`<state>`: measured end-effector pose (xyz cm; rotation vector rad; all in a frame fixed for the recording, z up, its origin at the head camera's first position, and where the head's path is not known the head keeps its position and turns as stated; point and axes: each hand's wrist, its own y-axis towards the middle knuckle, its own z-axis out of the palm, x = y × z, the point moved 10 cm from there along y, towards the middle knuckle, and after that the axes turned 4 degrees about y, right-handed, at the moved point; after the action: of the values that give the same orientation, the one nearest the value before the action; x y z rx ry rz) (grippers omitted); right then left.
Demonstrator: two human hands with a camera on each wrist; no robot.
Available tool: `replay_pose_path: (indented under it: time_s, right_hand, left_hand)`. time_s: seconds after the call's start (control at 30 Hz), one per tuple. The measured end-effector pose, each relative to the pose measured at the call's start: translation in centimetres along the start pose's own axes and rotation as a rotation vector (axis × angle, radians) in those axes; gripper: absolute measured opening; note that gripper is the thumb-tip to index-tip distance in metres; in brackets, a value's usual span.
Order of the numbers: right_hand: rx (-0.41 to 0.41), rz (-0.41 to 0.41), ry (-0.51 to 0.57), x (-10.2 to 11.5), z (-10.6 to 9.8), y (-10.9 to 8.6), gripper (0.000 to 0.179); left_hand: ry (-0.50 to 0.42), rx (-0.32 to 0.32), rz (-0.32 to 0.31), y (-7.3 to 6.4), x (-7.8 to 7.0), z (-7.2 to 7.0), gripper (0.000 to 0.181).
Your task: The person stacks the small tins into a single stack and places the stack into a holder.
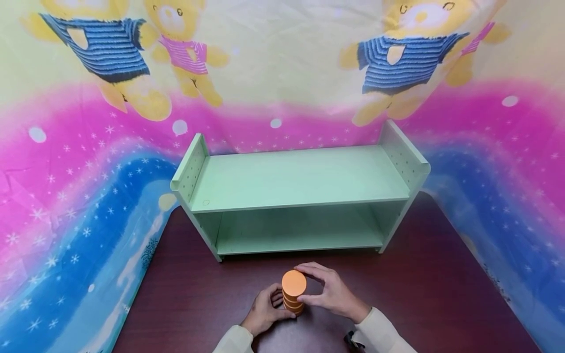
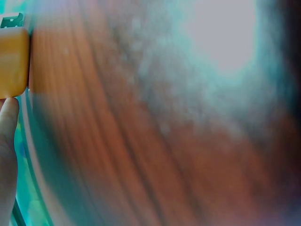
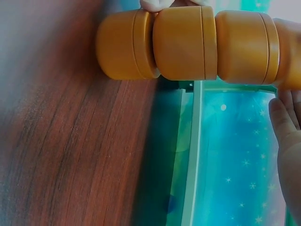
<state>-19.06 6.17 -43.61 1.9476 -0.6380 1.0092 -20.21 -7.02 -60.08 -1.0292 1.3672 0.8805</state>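
Several small orange lidded jars (image 3: 186, 44) are stacked in an upright column on the table, near its front. My right hand (image 1: 331, 294) grips the top jar (image 1: 294, 283) between its thumb and fingers, from the right. From the left, my left hand (image 1: 265, 310) holds the lower part of the column, its thumb across the front. In the right wrist view the stack appears sideways, with the left hand's fingertips (image 3: 157, 4) at the lower jars. The left wrist view catches just one orange jar (image 2: 13, 61) at its edge, a fingertip touching its end.
Behind the stack, a pale green two-tier shelf (image 1: 300, 176) with raised side panels stands on the dark reddish-brown wooden table (image 1: 212, 294). A printed cloth backdrop (image 1: 273, 98) with bears and snowflakes surrounds the table at the back and sides.
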Motion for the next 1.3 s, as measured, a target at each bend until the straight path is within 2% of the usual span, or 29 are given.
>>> replay_pose_path:
  time_s: [0.2, 0.4, 0.6, 0.87, 1.2, 1.3]
  right_hand:
    - [-0.012, -0.005, -0.021, 0.0, -0.3, -0.3, 0.061]
    - [-0.016, 0.013, -0.048, -2.8, -0.3, -1.4, 0.066]
    - [0.002, 0.077, -0.079, -5.1, -0.3, -2.5, 0.067]
    - [0.028, 0.186, -0.146, -7.3, 0.1, -4.0, 0.063]
    - [0.061, 0.259, -0.121, -9.3, 1.0, -5.1, 0.059]
    - [0.066, 0.273, -0.157, -9.7, 1.2, -5.3, 0.059]
  left_hand:
    - [0.02, 0.001, 0.002, 0.0, -0.1, 0.0, 0.058]
    - [0.035, -0.014, 0.002, 0.0, 0.1, 0.0, 0.058]
    - [0.022, -0.01, 0.004, 0.0, 0.0, 0.0, 0.058]
    - [0.01, -0.003, -0.042, 0.0, 0.2, 0.0, 0.057]
    - [0.014, -0.016, -0.039, 0.0, 0.2, -0.1, 0.053]
    - [0.033, -0.025, -0.037, 0.1, 0.2, -0.2, 0.053]
